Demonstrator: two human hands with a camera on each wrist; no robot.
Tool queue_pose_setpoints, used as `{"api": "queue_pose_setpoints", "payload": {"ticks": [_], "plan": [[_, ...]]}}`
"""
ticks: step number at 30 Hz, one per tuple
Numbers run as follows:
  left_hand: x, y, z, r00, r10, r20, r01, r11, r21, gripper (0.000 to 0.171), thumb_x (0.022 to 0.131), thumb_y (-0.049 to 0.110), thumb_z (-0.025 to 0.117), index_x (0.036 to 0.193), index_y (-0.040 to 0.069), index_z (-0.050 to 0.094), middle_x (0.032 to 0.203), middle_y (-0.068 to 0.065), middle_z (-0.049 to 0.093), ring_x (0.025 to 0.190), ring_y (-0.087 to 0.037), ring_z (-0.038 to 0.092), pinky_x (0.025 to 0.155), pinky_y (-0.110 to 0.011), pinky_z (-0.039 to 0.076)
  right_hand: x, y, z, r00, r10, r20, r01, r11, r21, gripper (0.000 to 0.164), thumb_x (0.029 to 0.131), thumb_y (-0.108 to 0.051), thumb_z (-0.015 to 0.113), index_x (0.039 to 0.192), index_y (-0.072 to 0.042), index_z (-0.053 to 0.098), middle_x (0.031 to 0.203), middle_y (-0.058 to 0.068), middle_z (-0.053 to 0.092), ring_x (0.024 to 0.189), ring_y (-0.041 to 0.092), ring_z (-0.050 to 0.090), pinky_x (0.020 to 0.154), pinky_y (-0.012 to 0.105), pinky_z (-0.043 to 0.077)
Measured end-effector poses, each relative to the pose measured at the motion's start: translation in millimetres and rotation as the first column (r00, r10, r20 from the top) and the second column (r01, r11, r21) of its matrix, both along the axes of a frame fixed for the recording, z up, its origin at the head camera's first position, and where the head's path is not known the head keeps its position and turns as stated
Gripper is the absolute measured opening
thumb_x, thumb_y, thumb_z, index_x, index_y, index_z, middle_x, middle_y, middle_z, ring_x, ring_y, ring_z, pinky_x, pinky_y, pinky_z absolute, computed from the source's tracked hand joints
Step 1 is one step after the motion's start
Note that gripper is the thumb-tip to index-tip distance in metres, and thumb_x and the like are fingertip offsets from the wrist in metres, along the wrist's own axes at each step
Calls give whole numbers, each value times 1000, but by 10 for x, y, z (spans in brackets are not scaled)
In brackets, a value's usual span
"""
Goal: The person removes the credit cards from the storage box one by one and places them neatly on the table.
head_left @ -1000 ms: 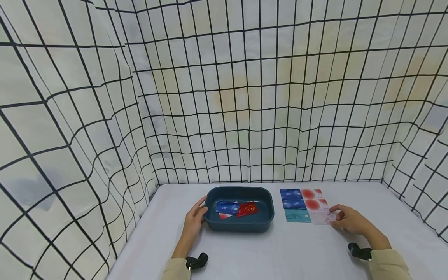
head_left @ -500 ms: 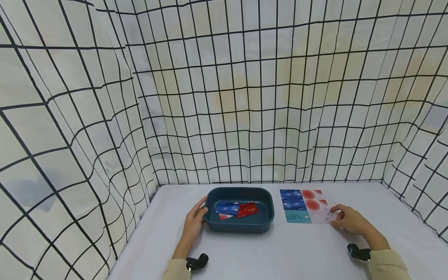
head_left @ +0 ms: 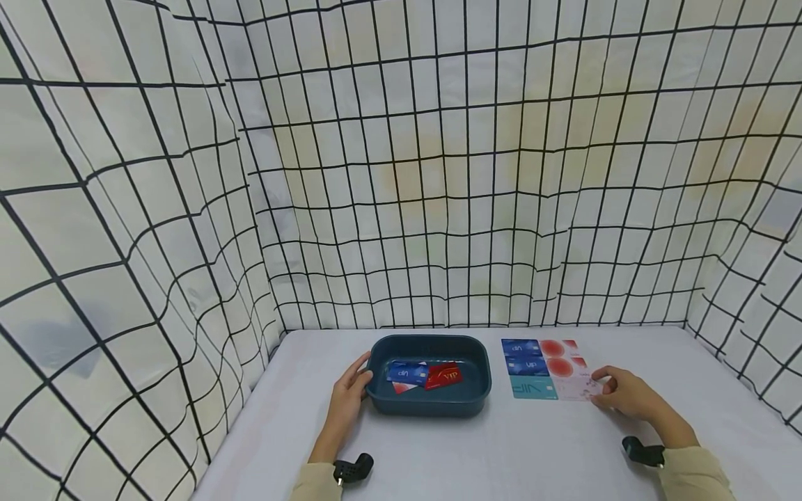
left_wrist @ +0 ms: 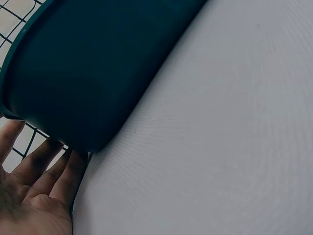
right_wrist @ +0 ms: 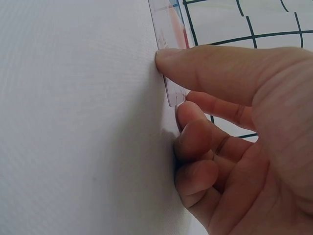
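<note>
Right hand (head_left: pixel 624 396) pinches pink card (head_left: pixel 571 388) right of teal tray (head_left: pixel 426 406); likely light, stiff: hold edges; left hand (head_left: pixel 348 390) spread against tray

"VIP" stands on the red card (head_left: pixel 442 376), neighbouring blue card (head_left: pixel 406 373), upper blue card (head_left: pixel 521 347), lower blue card (head_left: pixel 526 366) and teal card (head_left: pixel 533 387).

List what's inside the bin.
Inside the bin: a blue card, a red VIP card beside it, and a red-and-white card poking out from under the blue one. The rest of that card is covered; anything else beneath can't be seen.
</note>
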State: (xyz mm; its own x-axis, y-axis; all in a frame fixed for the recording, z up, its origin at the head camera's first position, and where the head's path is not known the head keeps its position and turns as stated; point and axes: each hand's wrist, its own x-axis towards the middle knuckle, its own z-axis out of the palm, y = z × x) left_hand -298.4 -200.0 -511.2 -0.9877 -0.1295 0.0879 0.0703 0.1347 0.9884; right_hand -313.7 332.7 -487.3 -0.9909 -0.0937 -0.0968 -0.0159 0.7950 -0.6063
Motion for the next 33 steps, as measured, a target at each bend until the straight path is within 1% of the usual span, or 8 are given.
{"api": "queue_pose_setpoints", "payload": {"ticks": [6, 10, 14, 23, 28, 33], "plan": [[1, -4, -8, 1000, -8, -5, 8, 1000, -3, 47, 107, 29, 52, 154, 24, 48, 156, -17, 50, 140, -35, 52, 110, -48, 48, 10, 3, 1, 1000, 0, 4, 0, 1000, -12, 52, 89, -19, 78, 129, 5, 56, 85, 5, 52, 79, 20, 50, 64, 30, 41], [-7, -5, -11, 1000, -7, -4, 7, 1000, 7, 47, 107, 29, 52, 154, 24, 48, 156, -17, 49, 141, -34, 52, 110, -48, 48, -5, 26, -9, 1000, 2, 15, -2, 1000, -19, 55, 89, -21, 78, 131, 6, 55, 86, 6, 53, 79, 20, 50, 65, 30, 42], [-17, -2, -17, 1000, -1, -3, 1, 1000, 12, 46, 107, 28, 53, 153, 24, 50, 155, -16, 50, 140, -34, 52, 109, -46, 49, -30, 49, -23, 1000, 3, 17, -3, 1000, -11, 59, 89, -25, 78, 133, 6, 53, 88, 7, 54, 79, 21, 51, 66, 32, 43], [-18, -17, -30, 1000, -1, -13, 1, 1000, 2, 45, 107, 26, 53, 152, 24, 50, 152, -17, 54, 136, -33, 55, 105, -40, 52, 13, -16, 48, 1000, -2, 16, 3, 999, -49, 56, 95, -22, 69, 136, 10, 48, 92, 10, 56, 79, 21, 52, 68, 34, 45], [-17, -15, -36, 1000, 0, -11, 0, 1000, -11, 45, 107, 26, 52, 152, 24, 50, 152, -17, 54, 136, -33, 55, 104, -37, 52, 20, -54, 100, 1000, -3, -10, 2, 995, -97, 57, 99, -26, 66, 139, 8, 45, 93, 9, 56, 79, 21, 52, 66, 31, 45], [-23, -7, -35, 1000, 6, -12, -6, 1000, -7, 45, 108, 26, 52, 152, 25, 50, 148, -18, 57, 133, -32, 57, 100, -32, 51, 52, -205, 190, 995, 39, -94, -54, 985, -162, 53, 100, -24, 65, 140, 4, 47, 94, 9, 55, 83, 20, 51, 63, 26, 45]]}}
